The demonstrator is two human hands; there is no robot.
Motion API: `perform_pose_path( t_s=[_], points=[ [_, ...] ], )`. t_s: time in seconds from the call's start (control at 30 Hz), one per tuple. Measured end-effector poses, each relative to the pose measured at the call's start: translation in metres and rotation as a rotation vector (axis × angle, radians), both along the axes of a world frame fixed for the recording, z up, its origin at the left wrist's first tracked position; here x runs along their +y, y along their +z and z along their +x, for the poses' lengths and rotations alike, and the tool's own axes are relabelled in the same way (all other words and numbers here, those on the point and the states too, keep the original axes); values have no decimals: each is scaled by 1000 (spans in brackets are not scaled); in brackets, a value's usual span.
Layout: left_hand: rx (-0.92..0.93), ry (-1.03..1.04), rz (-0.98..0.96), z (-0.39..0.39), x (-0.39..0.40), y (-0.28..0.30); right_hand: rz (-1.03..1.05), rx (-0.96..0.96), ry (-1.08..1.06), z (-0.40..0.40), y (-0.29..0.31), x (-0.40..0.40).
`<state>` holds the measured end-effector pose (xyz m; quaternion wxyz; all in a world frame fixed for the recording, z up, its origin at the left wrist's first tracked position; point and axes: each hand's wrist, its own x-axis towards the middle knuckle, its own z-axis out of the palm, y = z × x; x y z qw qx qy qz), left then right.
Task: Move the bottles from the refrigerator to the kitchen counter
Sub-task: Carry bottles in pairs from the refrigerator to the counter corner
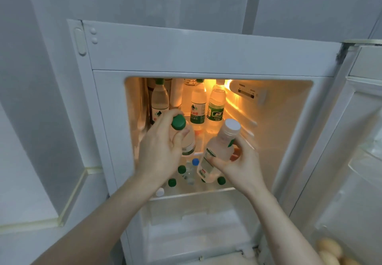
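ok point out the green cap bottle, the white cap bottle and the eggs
green cap bottle (178,122): head view, on its green cap, above the left hand's grip
white cap bottle (232,125): head view, on its white cap top
eggs (328,247): head view, on the uppermost egg, door shelf

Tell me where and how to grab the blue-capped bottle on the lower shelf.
Grip the blue-capped bottle at its neck just under the cap, coming from above and the front. It stands upright, hemmed in by green-capped bottles, so only its top looks reachable. Both hands already hold bottles.
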<state>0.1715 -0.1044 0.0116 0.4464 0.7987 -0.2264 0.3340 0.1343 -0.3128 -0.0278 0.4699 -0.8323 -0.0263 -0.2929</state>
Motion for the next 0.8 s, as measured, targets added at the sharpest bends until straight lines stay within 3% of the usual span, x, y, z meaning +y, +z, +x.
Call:
perform_pose_path(
  t_s=[0.37, 0.53, 0.8],
  points=[
    [346, -18, -56, -107, 65, -56, -3, 157, 233, -45, -28, 39],
    [510, 193, -64, -151, 89, -97, -16, 291, 410, -53, -52, 65],
    [623, 516, -120, -244, 95, -124, -97, 452, 729, -81, -90, 101]
  ],
)
